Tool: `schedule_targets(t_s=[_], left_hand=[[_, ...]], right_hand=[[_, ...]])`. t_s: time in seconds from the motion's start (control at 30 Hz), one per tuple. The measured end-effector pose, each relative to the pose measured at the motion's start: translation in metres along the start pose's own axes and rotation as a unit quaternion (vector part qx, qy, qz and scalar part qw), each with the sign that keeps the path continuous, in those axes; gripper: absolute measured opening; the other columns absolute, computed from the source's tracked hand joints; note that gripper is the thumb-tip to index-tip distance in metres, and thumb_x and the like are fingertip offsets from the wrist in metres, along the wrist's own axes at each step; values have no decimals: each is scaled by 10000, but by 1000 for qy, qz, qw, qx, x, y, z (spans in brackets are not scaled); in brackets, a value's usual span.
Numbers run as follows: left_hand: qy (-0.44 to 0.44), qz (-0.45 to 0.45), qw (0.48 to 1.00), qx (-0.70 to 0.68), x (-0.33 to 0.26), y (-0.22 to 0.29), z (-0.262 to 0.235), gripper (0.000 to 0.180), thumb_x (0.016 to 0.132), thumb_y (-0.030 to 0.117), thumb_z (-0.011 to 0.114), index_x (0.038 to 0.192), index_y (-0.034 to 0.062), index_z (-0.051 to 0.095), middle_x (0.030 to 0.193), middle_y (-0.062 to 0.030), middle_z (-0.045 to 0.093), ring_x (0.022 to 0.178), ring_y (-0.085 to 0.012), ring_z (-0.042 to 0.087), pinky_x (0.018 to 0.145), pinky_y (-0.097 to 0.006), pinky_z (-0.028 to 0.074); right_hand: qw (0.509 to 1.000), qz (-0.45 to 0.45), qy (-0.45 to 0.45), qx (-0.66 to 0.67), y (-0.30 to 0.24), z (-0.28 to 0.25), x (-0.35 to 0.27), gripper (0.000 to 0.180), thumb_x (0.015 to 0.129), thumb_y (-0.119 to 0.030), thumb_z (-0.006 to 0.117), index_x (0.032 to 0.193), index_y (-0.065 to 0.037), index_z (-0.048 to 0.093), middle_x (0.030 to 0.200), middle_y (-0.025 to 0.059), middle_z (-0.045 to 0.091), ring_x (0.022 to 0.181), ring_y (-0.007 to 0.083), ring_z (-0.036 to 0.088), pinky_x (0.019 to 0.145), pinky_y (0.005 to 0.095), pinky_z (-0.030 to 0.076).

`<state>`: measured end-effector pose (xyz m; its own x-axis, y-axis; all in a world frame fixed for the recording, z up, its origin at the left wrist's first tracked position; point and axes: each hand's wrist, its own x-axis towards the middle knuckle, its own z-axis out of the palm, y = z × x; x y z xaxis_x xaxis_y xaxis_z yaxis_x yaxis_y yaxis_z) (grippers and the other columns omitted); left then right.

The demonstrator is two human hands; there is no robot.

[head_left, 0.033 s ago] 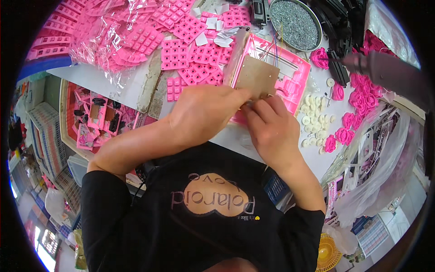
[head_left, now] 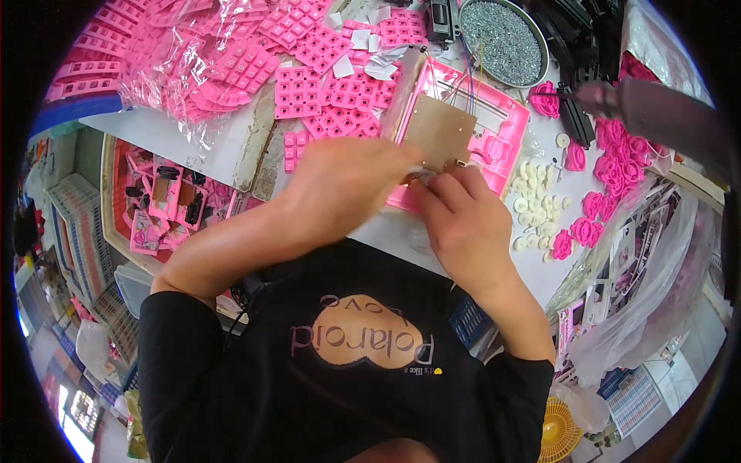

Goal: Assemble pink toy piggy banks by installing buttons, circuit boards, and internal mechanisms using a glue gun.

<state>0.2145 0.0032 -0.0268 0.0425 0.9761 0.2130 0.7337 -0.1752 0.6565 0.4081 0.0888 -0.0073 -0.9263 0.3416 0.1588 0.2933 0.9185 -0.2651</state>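
Note:
A flat brown circuit board (head_left: 438, 133) with thin wires at its far end lies in a pink plastic casing (head_left: 505, 131). My left hand (head_left: 340, 185) is closed at the board's near left corner, thumb and fingers pinched together and slightly blurred. My right hand (head_left: 469, 224) rests by the near edge of the board, its fingers curled in close to the left fingertips. Something small and pale shows between the two hands' fingertips; its kind is too small to make out.
Pink keypad pieces (head_left: 299, 92) pile up at the far left. A round metal bowl (head_left: 546, 58) holds many small screws. White round parts (head_left: 532, 204) and pink rose-shaped pieces (head_left: 617, 174) lie on the right. A dark power screwdriver (head_left: 656, 112) hangs over the right side.
My left hand has moved slightly left, baring more of the casing's near corner and the small pale thing at the fingertips. My right hand has barely moved.

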Motion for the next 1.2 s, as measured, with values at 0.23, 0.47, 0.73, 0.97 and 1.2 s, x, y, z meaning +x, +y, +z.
schedule_targets(t_s=[0.23,0.47,0.73,0.97,1.2], left_hand=[[138,-70,986,57,5,-16,-32,341,866,54,711,1206,51,680,1306,-147,597,895,-202,655,735,-321,531],[-57,11,998,21,-18,-34,-33,161,838,134,727,912,18,644,1208,-146,600,1091,-317,574,906,-402,468],[-19,-170,949,-267,16,-30,-38,101,906,85,670,843,17,628,1039,-63,676,923,-141,602,793,-286,449],[-94,-285,809,-505,30,-20,-33,128,946,117,630,870,21,668,881,-56,687,722,-72,616,640,-214,465],[-37,-235,799,-552,24,-11,-16,102,969,89,631,1006,-5,642,874,-56,673,763,-88,658,701,-222,531]], right_hand=[[996,72,19,59,-3,5,-11,403,729,-13,690,1130,-46,709,951,60,631,899,262,610,677,366,531],[998,21,-25,57,5,-7,-5,487,735,-52,643,1222,-35,655,914,57,599,842,254,591,693,345,532],[998,40,-40,18,0,-4,3,495,753,-66,635,1248,-71,648,896,48,583,857,237,600,635,323,535],[994,-10,-110,22,7,-8,0,517,772,-59,616,1286,-100,648,921,54,583,914,252,584,707,342,538],[993,11,-78,92,13,-10,-5,508,745,-42,640,1250,-79,684,905,62,577,897,258,573,717,354,535]])
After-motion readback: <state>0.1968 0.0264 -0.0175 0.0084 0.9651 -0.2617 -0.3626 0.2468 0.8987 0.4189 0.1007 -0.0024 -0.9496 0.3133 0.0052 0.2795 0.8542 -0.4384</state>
